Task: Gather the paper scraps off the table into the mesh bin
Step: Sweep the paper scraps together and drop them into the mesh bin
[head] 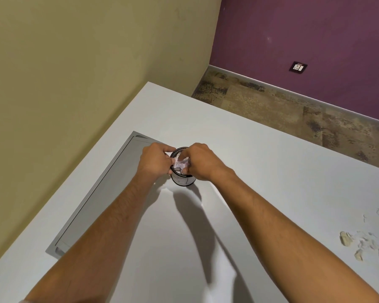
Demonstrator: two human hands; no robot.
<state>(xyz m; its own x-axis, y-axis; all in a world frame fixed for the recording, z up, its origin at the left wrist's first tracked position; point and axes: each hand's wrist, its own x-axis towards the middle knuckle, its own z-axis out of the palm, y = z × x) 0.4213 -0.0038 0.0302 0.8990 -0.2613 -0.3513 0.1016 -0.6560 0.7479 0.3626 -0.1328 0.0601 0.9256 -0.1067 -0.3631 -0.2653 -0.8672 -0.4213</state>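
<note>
Both hands, left hand (154, 159) and right hand (200, 162), are squeezing crumpled white paper (181, 164) into the small round black mesh bin (182, 179); more torn white scraps (368, 241) are lying far right, nearer the right hand.

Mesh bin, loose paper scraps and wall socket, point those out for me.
mesh bin (182, 179): head view, lower front wall.
paper scraps (367, 242): head view, middle of pile.
wall socket (298, 67): head view, faceplate centre.

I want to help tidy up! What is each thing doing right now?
Small round black mesh bin: upright, holding paper.
Crumpled white paper wad: pressed into the bin by both hands.
Left hand: on the wad.
Right hand: on the wad.
Torn white paper scraps: loose on the table.
</note>
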